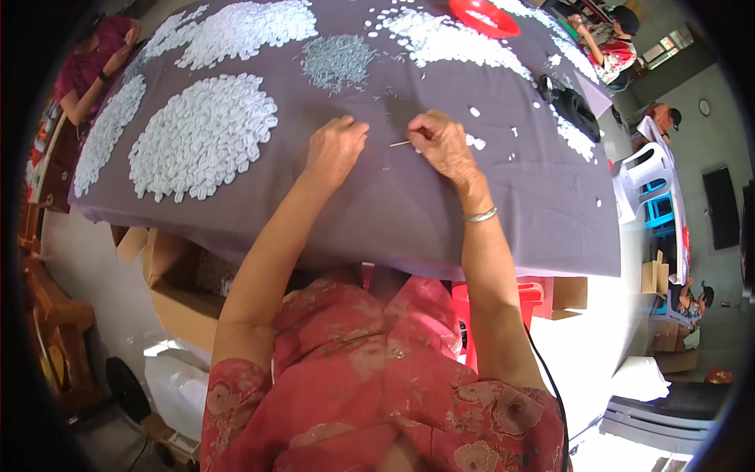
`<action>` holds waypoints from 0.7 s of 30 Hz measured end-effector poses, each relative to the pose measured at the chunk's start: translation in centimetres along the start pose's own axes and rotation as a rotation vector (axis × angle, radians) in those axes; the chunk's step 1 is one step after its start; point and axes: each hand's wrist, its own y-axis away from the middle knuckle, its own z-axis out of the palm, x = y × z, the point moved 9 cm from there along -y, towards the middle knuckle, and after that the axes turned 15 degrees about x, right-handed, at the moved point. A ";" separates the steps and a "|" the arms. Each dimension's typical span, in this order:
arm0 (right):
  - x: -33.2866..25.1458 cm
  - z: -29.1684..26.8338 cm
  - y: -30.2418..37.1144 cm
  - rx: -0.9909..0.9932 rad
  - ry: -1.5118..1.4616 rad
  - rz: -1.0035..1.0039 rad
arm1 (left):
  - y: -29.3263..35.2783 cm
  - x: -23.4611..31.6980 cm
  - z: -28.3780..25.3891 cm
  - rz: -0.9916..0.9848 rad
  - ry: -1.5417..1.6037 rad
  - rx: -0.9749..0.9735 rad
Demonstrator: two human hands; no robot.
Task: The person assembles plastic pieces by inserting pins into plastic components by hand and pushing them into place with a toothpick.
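Over the middle of the cloth-covered table, my left hand [338, 146] is closed, fingertips pinched together; what they hold, if anything, is too small to make out. Opposite it, my right hand [442, 145] grips a thin brownish stick [400, 144] whose free end points left toward the other hand. A few small white plastic pieces [475, 142] lie just beside the right hand. Beyond both hands is a heap of small grey nail-like pins [338, 63], with some strewn at its near side. To the left spreads a large pile of small white plastic pieces [204, 138].
More white pieces [250, 31] lie at the far left, and another heap [452, 43] stands near a red bowl [486, 17]. A black object [576, 112] rests at the right edge. Co-workers sit at the left and far right. Cardboard boxes [185, 287] stand under the table.
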 end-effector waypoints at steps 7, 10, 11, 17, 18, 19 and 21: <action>-3.3 1.8 0.2 0.034 -0.129 -0.106 | -1.2 0.3 -1.6 0.004 0.117 0.211; -3.9 2.6 0.2 -0.021 -0.237 -0.048 | -0.8 -1.0 0.6 -0.299 0.432 -0.027; -4.1 2.7 0.1 -0.042 -0.214 -0.054 | -0.7 -1.3 0.7 -0.389 0.573 -0.011; -3.0 2.9 0.3 -0.010 -0.294 0.102 | -0.4 -2.1 1.6 -0.708 0.955 -0.039; -3.1 3.0 0.3 -0.010 -0.295 0.102 | -0.3 -2.3 1.8 -0.748 0.995 -0.051; -3.1 3.0 0.3 0.011 -0.274 0.099 | -0.3 -2.3 1.7 -0.749 0.993 -0.052; -3.1 3.1 0.5 0.029 -0.256 0.102 | 0.1 -2.8 1.9 -0.819 1.004 -0.054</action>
